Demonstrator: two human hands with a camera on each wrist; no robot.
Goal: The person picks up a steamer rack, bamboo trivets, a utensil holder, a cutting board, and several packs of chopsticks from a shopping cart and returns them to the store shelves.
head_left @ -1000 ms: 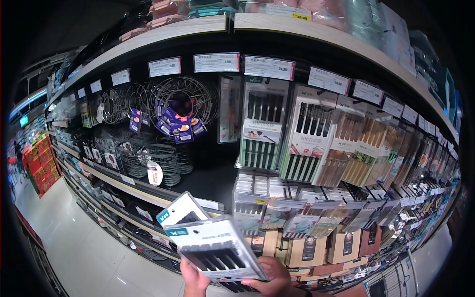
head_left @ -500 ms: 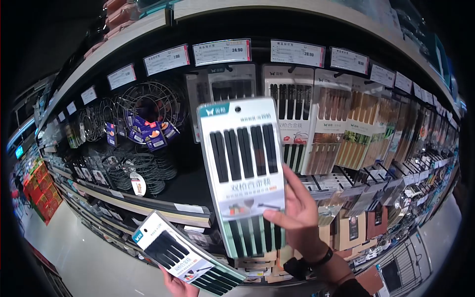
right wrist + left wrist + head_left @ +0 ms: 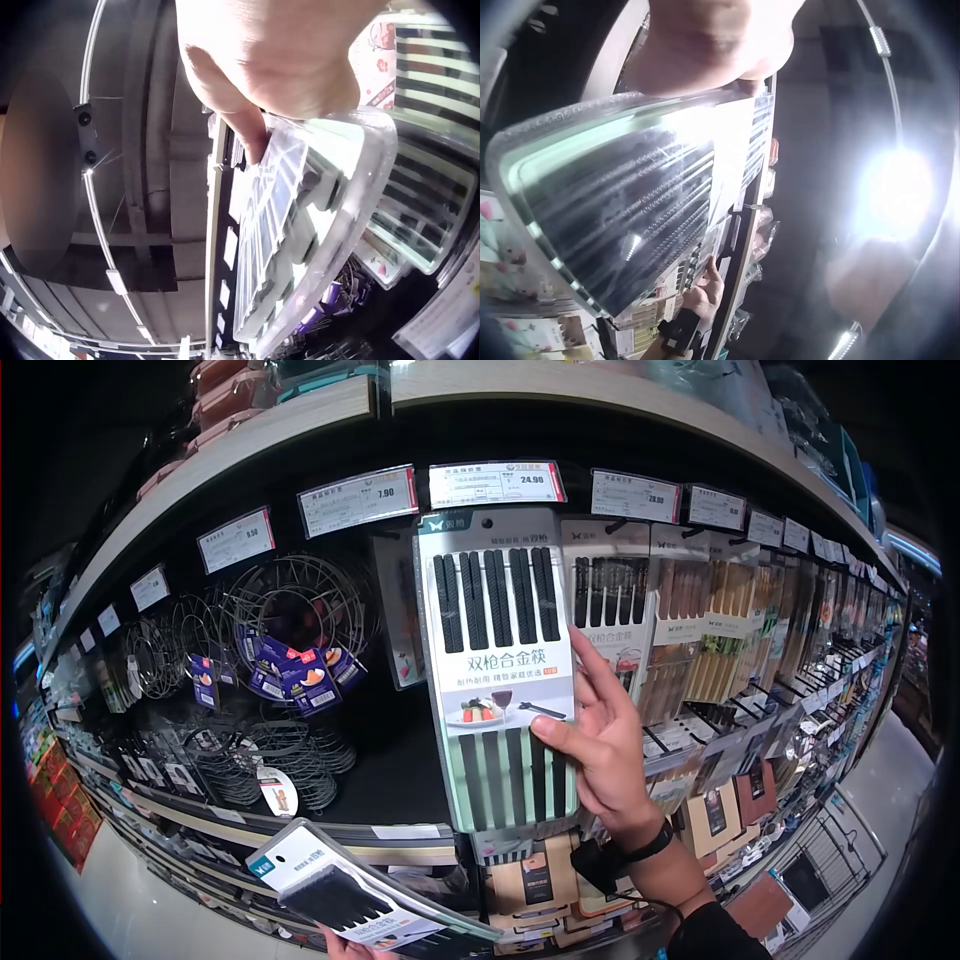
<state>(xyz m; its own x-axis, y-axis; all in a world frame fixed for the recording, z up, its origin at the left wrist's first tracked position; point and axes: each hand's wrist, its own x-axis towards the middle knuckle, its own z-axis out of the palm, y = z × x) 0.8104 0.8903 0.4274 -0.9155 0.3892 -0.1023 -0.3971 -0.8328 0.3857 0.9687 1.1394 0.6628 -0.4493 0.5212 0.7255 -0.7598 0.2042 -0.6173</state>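
Upright in front of the shelf, a pack of black chopsticks (image 3: 503, 585) with a pale green lower part is gripped at its right edge by my right hand (image 3: 612, 750). The thumb lies across its front and the other fingers go behind. Its top overlaps the spot just under the 24.90 price tag (image 3: 497, 483). In the right wrist view, the clear plastic case (image 3: 341, 232) shows edge-on below the palm. Lower left, my left hand (image 3: 345, 946) holds a second chopstick pack (image 3: 335, 895), tilted; its clear case (image 3: 622, 202) fills much of the left wrist view.
More chopstick packs (image 3: 685, 625) hang on hooks to the right. Wire racks (image 3: 300, 605) with purple labels hang on the left. Wooden boards (image 3: 525, 880) stand on a lower level. A wire cart (image 3: 835, 850) is at the lower right, and a shelf edge (image 3: 640, 405) runs overhead.
My right hand has raised one pack from beside the other, up to the hanging row under the price tags. The left hand's pack has gone lower and leftward in view.
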